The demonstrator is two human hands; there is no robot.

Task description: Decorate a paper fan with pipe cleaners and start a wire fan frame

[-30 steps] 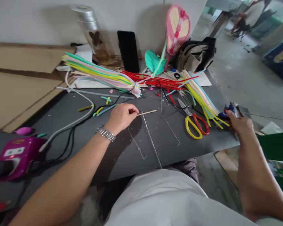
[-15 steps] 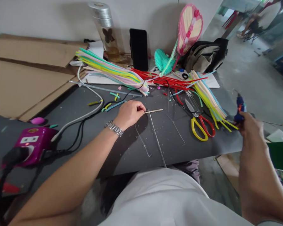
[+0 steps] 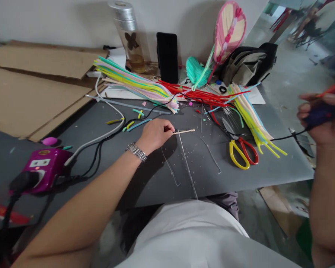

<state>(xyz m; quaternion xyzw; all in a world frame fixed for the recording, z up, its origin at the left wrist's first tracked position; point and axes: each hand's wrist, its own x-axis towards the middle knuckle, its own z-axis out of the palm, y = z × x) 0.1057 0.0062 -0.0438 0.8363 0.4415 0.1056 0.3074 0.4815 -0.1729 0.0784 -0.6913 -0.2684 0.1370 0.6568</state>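
Observation:
My left hand (image 3: 158, 134), a metal-band watch on its wrist, pinches the left end of a thin pale stick (image 3: 187, 131) just above the table. A straight wire (image 3: 185, 158) meets the stick and runs down to the table's front edge. Two bent wires, a left one (image 3: 169, 169) and a right one (image 3: 211, 154), lie on either side. At the far right edge, my right hand (image 3: 324, 123) is closed around a dark blue glue gun (image 3: 321, 113) with an orange part. Its black cord trails left over the table; motion blurs it and its nozzle cannot be made out.
Scissors (image 3: 242, 153) lie right of the wires. Pipe-cleaner bundles (image 3: 136, 83) line the back, by a bottle (image 3: 128, 37), a phone (image 3: 167, 57), a pink fan-shaped piece (image 3: 229, 31) and a bag (image 3: 247, 65). Left are cardboard (image 3: 39, 93) and a purple power socket (image 3: 43, 167).
My right hand has raised the glue gun and swung it further right, up to the edge of view. My left hand keeps its pinch on the stick. The view has shifted slightly.

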